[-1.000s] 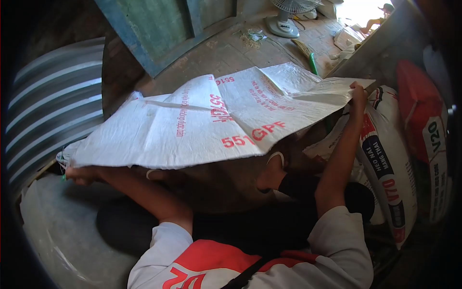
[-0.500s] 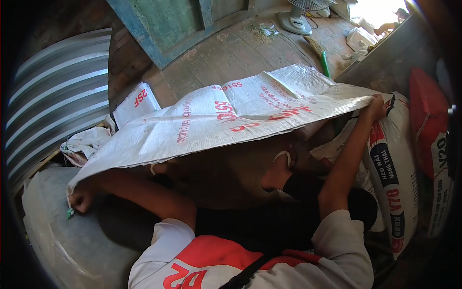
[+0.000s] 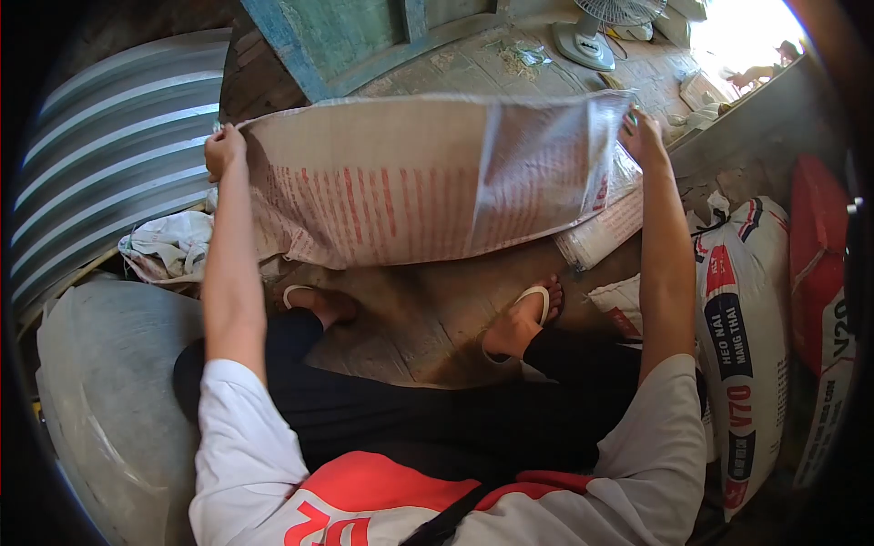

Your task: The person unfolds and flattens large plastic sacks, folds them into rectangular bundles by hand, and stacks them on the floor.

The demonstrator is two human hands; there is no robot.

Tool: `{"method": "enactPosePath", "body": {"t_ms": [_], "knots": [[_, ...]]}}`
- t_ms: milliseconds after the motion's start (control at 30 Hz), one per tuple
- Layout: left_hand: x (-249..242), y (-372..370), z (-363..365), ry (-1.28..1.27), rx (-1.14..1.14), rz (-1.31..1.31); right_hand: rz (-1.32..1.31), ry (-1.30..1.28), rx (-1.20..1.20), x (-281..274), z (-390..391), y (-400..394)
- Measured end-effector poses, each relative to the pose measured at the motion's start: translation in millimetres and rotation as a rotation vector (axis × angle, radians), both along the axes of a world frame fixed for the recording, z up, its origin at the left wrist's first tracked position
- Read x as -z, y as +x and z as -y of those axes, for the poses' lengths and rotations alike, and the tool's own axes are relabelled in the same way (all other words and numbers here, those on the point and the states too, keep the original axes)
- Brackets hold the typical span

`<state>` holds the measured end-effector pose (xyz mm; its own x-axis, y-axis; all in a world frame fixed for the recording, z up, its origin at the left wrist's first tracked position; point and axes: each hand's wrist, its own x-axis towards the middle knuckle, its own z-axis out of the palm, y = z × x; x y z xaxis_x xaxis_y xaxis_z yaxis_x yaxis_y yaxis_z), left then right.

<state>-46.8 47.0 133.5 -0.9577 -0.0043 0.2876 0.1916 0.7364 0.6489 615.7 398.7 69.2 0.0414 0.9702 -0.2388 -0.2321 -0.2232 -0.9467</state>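
A large woven sack [image 3: 401, 182] with red print hangs stretched between my two hands, above my sandalled feet. My left hand [image 3: 224, 152] is closed round its upper left corner. At the upper right corner, my right hand [image 3: 643, 136] grips the sack's edge with bent fingers. The side facing me shows rows of faded red lettering, and its lower edge sags. Behind and below its right end lies a pile of folded printed sacks [image 3: 605, 227], partly hidden by the hanging sack.
Corrugated metal [image 3: 118, 136] stands at the left, above a large plastic-covered bundle [image 3: 127, 400] and crumpled cloth [image 3: 173, 246]. Full white V70 sacks [image 3: 746, 364] and a red sack [image 3: 817, 237] stand at the right. Farther back are a fan [image 3: 584, 44] and a blue-green door [image 3: 341, 41].
Both hands have moved forward with the sack, my left hand far up from the lower left. The sack has swung from lying slanted over my legs to hanging ahead, showing its other side.
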Motion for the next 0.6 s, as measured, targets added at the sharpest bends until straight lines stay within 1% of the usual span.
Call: {"method": "enactPosePath", "body": {"t_ms": [33,67,100,133,200,233,267,300,333,400,467,500,533,567,600], "knots": [[25.2,-52.8,5.6,-0.092,0.194,0.205,0.173,0.044,-0.036,13.2,2.0,-1.8],[67.3,-113.1,13.8,-0.169,0.421,0.121,0.345,0.087,-0.067,24.9,10.4,-3.3],[65.3,-134.9,25.0,-0.321,0.673,0.239,0.520,0.125,-0.099,39.1,16.5,-2.3],[65.8,-139.3,34.8,-0.472,0.923,0.361,0.441,0.029,-0.045,52.9,16.6,1.3],[67.4,-119.9,61.4,-0.549,1.040,0.095,0.957,0.145,0.014,91.3,36.6,13.0],[65.4,-112.5,73.7,-0.592,1.094,-0.030,1.036,0.095,0.019,104.0,45.9,20.1],[56.1,-103.1,82.3,-0.833,1.028,0.162,1.116,0.045,0.009,118.8,55.6,28.8],[38.6,-90.3,89.2,-1.061,0.936,0.354,1.076,0.045,-0.088,134.2,61.4,42.2],[28.1,-77.8,89.8,-1.276,0.829,0.537,1.063,-0.073,-0.150,139.3,65.2,46.5],[28.5,-48.1,112.5,-1.342,0.680,0.784,1.029,-0.304,-0.277,146.3,76.1,49.4],[66.2,-48.4,141.7,-1.475,0.639,1.088,1.059,0.003,-0.032,174.8,87.9,50.5],[72.0,-34.8,151.3,-1.492,0.604,1.213,1.179,0.032,-0.008,180.3,88.3,54.1],[78.7,-20.0,154.9,-1.498,0.571,1.344,1.157,-0.032,0.011,162.0,98.8,41.1],[94.9,-16.5,163.1,-1.453,0.564,1.340,1.135,-0.095,0.031,143.9,108.8,28.1],[111.0,-14.4,167.4,-1.410,0.574,1.325,0.976,-0.260,0.058,113.8,125.0,9.6]]}}
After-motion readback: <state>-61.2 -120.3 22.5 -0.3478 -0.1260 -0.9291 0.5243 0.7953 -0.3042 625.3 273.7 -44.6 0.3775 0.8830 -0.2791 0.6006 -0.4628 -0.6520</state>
